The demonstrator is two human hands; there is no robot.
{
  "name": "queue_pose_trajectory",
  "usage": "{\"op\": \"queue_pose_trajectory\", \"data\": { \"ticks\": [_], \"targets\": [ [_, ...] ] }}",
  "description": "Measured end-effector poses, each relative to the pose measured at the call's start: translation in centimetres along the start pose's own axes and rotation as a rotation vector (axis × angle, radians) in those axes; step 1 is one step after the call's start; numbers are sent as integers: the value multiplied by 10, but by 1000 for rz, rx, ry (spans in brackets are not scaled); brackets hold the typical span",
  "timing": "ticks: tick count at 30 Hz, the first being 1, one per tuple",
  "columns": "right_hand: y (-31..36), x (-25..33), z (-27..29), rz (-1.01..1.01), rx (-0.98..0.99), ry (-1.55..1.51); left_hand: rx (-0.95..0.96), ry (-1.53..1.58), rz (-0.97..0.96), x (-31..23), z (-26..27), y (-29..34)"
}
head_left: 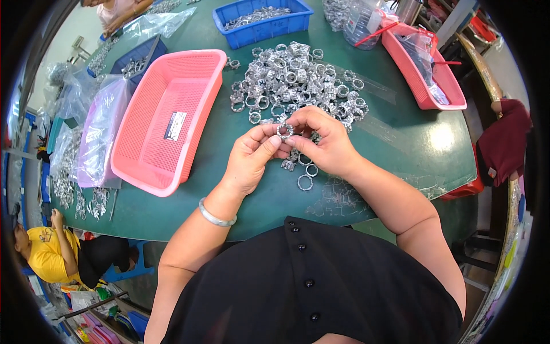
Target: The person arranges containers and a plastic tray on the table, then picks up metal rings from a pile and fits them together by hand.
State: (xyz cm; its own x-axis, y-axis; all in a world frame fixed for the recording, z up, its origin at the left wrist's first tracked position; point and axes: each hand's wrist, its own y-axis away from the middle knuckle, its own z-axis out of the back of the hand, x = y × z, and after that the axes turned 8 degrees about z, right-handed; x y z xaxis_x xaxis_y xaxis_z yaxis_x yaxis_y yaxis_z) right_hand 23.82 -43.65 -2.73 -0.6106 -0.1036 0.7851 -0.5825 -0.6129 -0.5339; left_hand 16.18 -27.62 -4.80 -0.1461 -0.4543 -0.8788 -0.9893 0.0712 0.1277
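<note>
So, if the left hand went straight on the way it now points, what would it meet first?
Beyond the held silvery ring, the left hand would probably meet the right hand; depth is unclear.

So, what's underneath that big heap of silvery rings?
Green tabletop shows around the heap; what lies beneath its middle is covered by the heap itself, and the right hand hides part of its near edge.

Hands (326, 143) pinch metal ring (279, 130) (ring heap (298, 77) just beyond)
</note>
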Motion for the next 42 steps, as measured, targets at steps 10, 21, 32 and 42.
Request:
{"op": "queue_pose_trajectory", "data": {
  "ticks": [10, 21, 32, 42],
  "targets": [
    [-2, 2, 0, 133, -16, 151, -24, 10, -28, -3, -6, 1],
    [-2, 6, -1, 115, -2, 58, -62, -90, -235, -3, -10, 3],
    [2, 1, -1, -43, 65, -165, -116, -480, -501, 1, -6, 0],
    [4, -2, 0, -217, 84, -444, -192, -612, -585, -1, -10, 1]
  ]
}}
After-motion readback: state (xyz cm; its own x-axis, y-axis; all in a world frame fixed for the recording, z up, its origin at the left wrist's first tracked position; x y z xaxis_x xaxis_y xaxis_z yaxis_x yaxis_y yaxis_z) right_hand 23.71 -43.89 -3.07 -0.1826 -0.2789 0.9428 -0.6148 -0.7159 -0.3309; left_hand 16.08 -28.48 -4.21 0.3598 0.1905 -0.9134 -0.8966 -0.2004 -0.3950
